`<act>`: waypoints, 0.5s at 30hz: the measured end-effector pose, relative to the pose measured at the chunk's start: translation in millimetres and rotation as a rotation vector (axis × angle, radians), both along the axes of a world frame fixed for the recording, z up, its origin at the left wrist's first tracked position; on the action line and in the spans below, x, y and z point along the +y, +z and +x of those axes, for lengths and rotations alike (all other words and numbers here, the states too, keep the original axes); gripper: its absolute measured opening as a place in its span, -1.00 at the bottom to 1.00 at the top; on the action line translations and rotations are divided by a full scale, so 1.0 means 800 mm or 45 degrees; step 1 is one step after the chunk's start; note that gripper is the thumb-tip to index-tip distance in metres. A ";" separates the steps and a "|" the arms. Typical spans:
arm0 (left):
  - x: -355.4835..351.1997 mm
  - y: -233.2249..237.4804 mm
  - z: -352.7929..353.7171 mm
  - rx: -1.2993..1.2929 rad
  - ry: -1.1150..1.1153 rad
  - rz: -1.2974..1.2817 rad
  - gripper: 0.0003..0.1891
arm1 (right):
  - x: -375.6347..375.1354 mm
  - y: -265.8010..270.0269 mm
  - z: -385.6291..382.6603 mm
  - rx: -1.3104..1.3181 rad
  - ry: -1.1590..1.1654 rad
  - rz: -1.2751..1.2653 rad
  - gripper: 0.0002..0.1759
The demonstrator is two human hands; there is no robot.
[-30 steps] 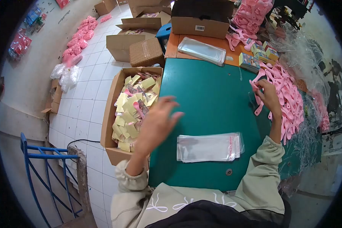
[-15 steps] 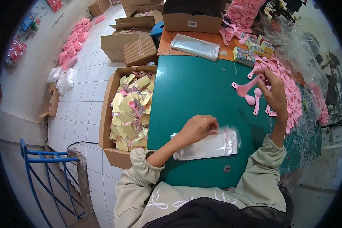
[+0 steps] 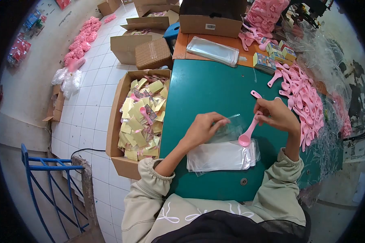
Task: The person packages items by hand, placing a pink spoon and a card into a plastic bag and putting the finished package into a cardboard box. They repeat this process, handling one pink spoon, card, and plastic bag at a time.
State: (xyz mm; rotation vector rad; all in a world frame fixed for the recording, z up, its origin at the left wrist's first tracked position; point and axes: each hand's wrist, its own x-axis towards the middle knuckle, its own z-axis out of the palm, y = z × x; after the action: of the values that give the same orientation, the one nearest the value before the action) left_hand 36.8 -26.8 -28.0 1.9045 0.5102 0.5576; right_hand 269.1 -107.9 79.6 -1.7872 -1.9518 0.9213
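Between the thumb and fingers of my right hand is the handle of a pink spoon, its bowl hanging down over the bags. My left hand pinches the edge of a clear plastic bag, lifted off the stack. Below both hands lies the stack of clear plastic bags on the green table. Another pink spoon shows just behind my right hand, which partly covers the loose spoons there. A large heap of pink spoons spreads to the right.
Left of the green tabletop stands a carton full of packed spoons with yellow cards. At the back are more clear bags, small stacks of printed cards and a brown box. Crumpled plastic wrap lies at right.
My right hand has brought its spoon down and left, toward the bags. My left hand has raised one bag from the stack and moved slightly up.
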 end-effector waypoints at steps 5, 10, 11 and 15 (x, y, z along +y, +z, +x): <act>0.009 0.009 -0.003 -0.162 -0.048 -0.752 -0.72 | 0.000 0.007 0.004 0.183 -0.413 0.263 -0.84; 0.007 0.019 -0.004 -0.268 0.007 -0.885 -0.60 | 0.008 0.001 -0.009 0.431 -0.480 0.573 -0.80; 0.007 0.020 -0.004 -0.268 0.011 -0.878 -0.59 | 0.009 0.000 -0.016 0.475 -0.480 0.574 -0.79; 0.010 0.015 -0.007 -0.235 0.046 -0.848 -0.58 | 0.011 -0.005 -0.029 0.521 -0.473 0.551 -0.78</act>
State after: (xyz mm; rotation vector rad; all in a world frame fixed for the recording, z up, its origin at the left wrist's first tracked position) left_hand 31.4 -18.5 -15.8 1.2017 0.5282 0.5009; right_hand 246.0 -99.0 76.0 -1.4939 -1.3734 0.6178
